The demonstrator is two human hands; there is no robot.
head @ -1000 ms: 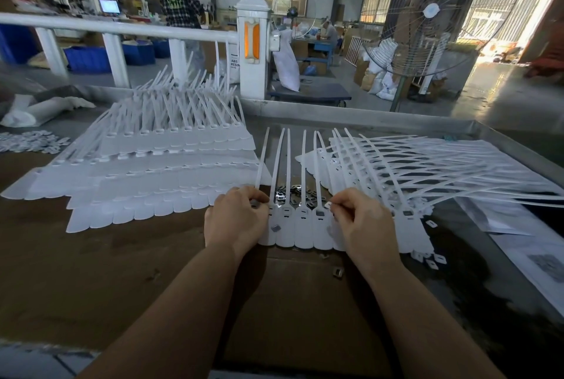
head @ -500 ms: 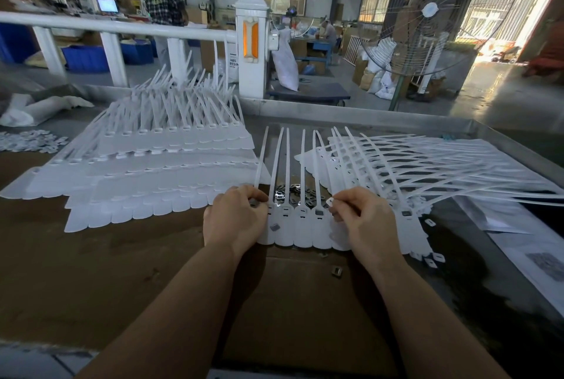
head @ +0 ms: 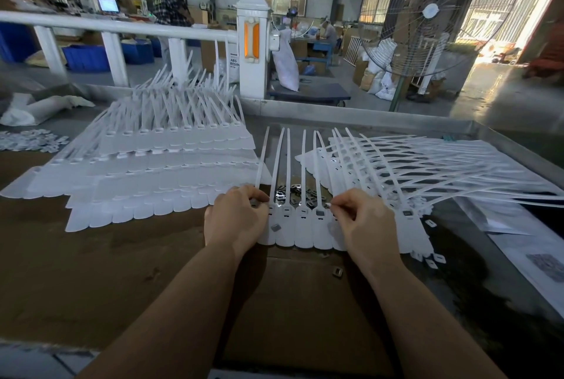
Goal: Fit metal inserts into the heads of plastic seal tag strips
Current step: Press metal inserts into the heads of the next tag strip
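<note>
Near centre of bench: row of seal tag strips (head: 300, 227) lies flat, heads toward the far side, tails fanning away.
Left hand (head: 236, 218): fingers curled onto the row's left end at head level, pinning it; whether they pinch an insert, cannot tell.
Right hand (head: 363, 220): thumb and forefinger pinch a small metal insert (head: 328, 204), just beside a head at the row's right end.
Insert supply: loose inserts (head: 294, 192) piled just beyond the heads, between the hands; one loose insert (head: 275, 227) lies on a tag, another stray insert (head: 337, 271) on the near bench.
Progress: one head (head: 320, 213) shows a dark seated insert; neighbours show open slots, so judged mid-row.
Stacks: strip pile (head: 158, 171) to the left, fanned strips (head: 427, 171) to the right.
Doing it well: keep the row pinned, square the insert to the slot before pressing, push straight down until flush, work head by head.
Risk: a skewed insert could jam or pop out.
</note>
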